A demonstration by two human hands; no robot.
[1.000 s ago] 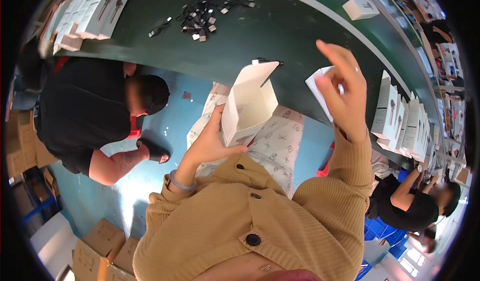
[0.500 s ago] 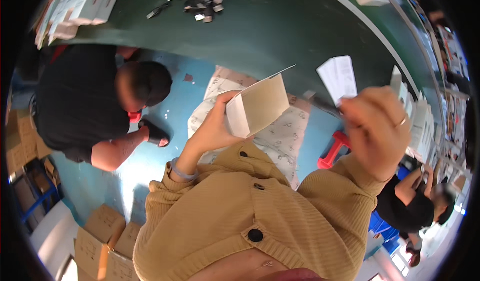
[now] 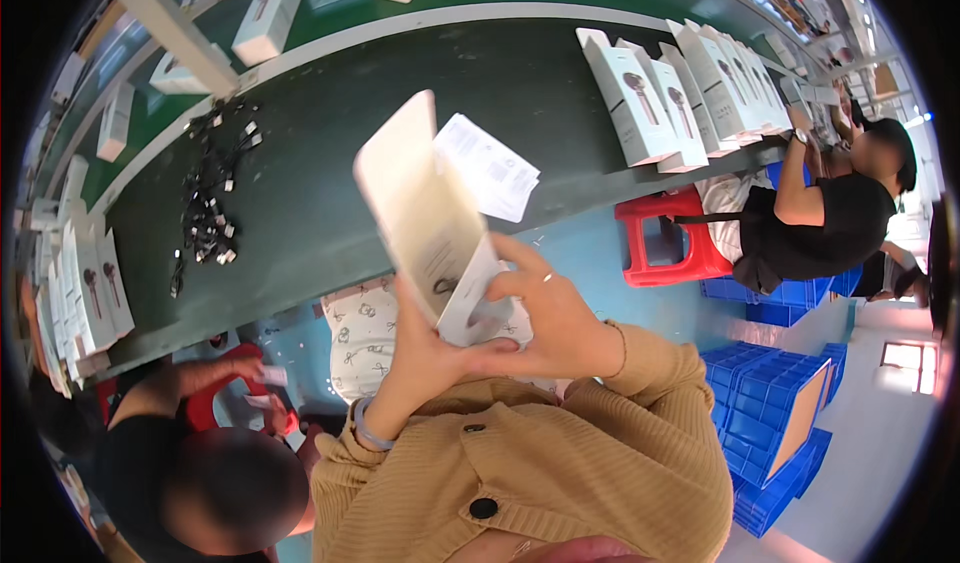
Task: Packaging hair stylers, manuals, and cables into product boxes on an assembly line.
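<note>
A white carton is held in front of my chest, its long flap standing up and its pale inside showing. My left hand wraps round its lower left side. Round the lower right side my right hand grips the same carton, with the thumbs near each other at the bottom. A small dark shape shows low on the carton; whether it is print or an object, I cannot tell. Just beyond the carton, several printed white paper sheets lie overlapping near the table's edge.
A dark green table bears a heap of black cables and rows of white cartons at right and left. One co-worker sits at the right, another at the lower left. Blue crates stand at right.
My view has swung to the right. My right hand has moved from beside the paper sheets onto the carton, which now stands more upright between both hands.
</note>
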